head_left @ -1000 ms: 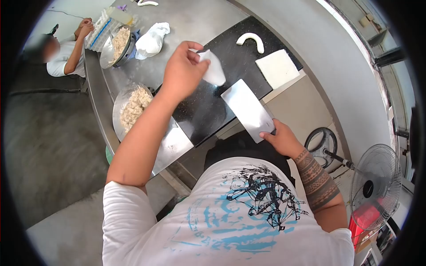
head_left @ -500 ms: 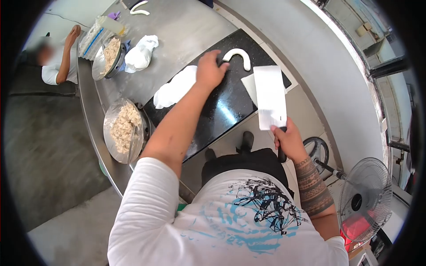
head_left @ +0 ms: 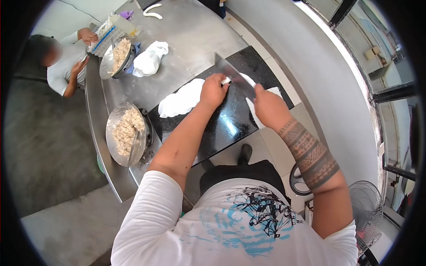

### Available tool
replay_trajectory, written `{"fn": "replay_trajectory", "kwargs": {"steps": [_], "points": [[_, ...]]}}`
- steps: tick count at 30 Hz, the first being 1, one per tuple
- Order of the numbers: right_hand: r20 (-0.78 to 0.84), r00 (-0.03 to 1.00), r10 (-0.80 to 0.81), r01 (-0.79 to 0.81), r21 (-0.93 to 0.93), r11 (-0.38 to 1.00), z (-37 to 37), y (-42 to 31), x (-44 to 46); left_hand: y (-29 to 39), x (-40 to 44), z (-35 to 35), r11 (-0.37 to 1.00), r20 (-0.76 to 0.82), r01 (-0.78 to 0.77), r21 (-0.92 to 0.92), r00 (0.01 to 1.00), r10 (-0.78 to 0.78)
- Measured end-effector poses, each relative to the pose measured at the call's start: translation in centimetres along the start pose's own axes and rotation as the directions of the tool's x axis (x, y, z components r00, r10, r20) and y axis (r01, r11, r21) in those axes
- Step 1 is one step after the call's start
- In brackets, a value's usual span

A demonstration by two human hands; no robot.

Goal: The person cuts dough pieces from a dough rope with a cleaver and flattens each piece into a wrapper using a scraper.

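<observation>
My right hand (head_left: 269, 106) is closed on the handle of a cleaver (head_left: 235, 76), its blade tilted up over the black slab (head_left: 213, 135). Under the blade lies a white dough strip (head_left: 247, 80), partly hidden. My left hand (head_left: 214, 92) has its fingers closed at the strip's left end. Just left of that hand a white cloth (head_left: 182, 98) lies bunched on the slab. A flat white piece (head_left: 275, 91) sits at the slab's right edge, partly behind my right hand.
Bowls of pale shredded filling (head_left: 128, 128) (head_left: 120, 55) stand on the steel table (head_left: 186, 35) at left. Beyond are a bundled white cloth (head_left: 151, 58) and another dough strip (head_left: 153, 12). A person (head_left: 66, 66) is at the far left edge. A fan (head_left: 366, 213) stands right.
My left hand has let go of the white cloth, now on the slab, and moved to the dough strip. My right hand has brought the cleaver up and left over the strip.
</observation>
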State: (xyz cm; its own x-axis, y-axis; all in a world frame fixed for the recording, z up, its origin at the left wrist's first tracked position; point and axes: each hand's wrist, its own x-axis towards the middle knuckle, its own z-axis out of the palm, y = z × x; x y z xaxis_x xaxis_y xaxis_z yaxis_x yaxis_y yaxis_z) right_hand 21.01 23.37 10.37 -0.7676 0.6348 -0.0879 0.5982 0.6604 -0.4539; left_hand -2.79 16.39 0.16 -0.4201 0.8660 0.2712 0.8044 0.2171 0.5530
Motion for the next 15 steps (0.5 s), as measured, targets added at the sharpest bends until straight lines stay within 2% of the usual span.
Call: {"fn": "replay_trajectory", "kwargs": {"steps": [3, 6, 9, 10, 13, 14, 15], "points": [[0.029, 0.999, -0.033, 0.035, -0.095, 0.995, -0.8, -2.0, 1.5, 0.3, 0.1, -0.3, 0.998, 0.038, 0.057, -0.005, 0.998, -0.057], [0.06, 0.998, -0.026, 0.032, -0.101, 0.994, 1.7, -1.6, 2.6, 0.3, -0.1, -0.5, 0.999, 0.023, 0.019, 0.031, 1.0, -0.019], [0.047, 0.999, -0.021, 0.026, -0.101, 0.995, 1.5, -1.4, 3.1, 0.9, -0.4, -1.0, 0.996, -0.063, -0.018, 0.088, 0.998, 0.023], [0.029, 0.999, -0.026, 0.029, -0.103, 0.994, 0.9, -1.6, 3.1, 1.4, -0.6, -1.5, 0.998, -0.068, 0.062, -0.022, 0.996, -0.064], [-0.161, 0.987, -0.012, 0.043, 0.189, 0.981, -2.0, -2.5, 0.3, 1.4, -1.9, -4.5, 0.971, -0.172, 0.099, -0.216, 0.975, -0.137], [-0.243, 0.97, -0.003, 0.093, 0.356, 0.93, -2.6, -2.6, -1.2, 0.8, -3.0, -6.0, 0.959, -0.142, 0.094, -0.267, 0.981, -0.135], [-0.168, 0.981, 0.095, 0.025, 0.598, 0.801, -3.4, -3.1, -3.2, 0.3, -4.5, -7.9, 0.975, -0.088, 0.097, -0.201, 0.989, -0.116]]}}
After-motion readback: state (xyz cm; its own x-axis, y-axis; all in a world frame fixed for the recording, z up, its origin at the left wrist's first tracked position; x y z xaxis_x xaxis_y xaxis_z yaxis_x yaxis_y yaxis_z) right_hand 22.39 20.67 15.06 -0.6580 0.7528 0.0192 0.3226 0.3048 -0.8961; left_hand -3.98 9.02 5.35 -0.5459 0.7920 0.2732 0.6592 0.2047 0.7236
